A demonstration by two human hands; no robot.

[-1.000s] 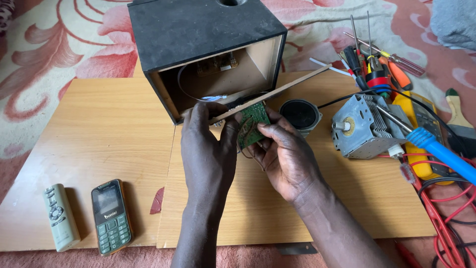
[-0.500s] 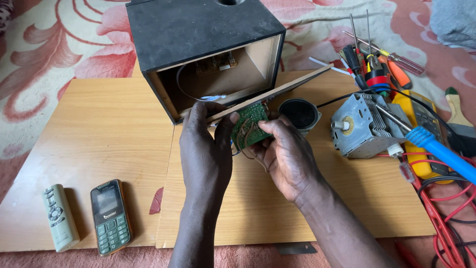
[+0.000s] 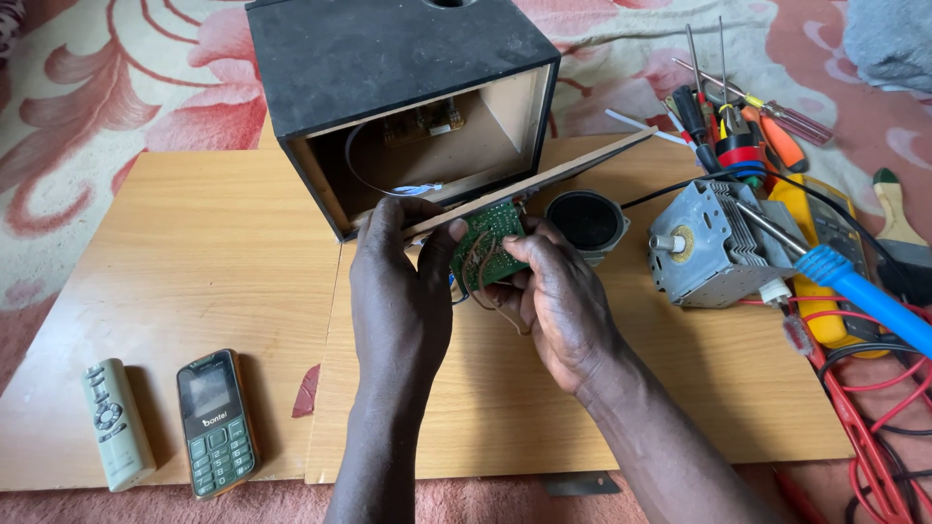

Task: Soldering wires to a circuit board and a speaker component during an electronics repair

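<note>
A black wooden speaker box (image 3: 388, 68) lies on its side on a light wooden board (image 3: 194, 252), its open back facing me, with a white wire and a small board inside. A thin wooden back panel (image 3: 563, 170) tilts up from the box's opening. My left hand (image 3: 398, 291) grips the near end of that panel. My right hand (image 3: 558, 296) holds a small green circuit board (image 3: 490, 243) with thin wires against the panel. A round black speaker driver (image 3: 585, 221) lies just right of the hands.
A grey metal motor-like part (image 3: 714, 247), screwdrivers (image 3: 738, 107), a blue-handled soldering iron (image 3: 864, 296), a yellow meter (image 3: 820, 262) and red cables (image 3: 874, 408) lie on the right. A phone (image 3: 216, 422) and small remote (image 3: 116, 422) rest front left. Patterned cloth surrounds the boards.
Both hands have kept their hold and shifted only slightly. The circuit board has tipped a little more upright against the panel.
</note>
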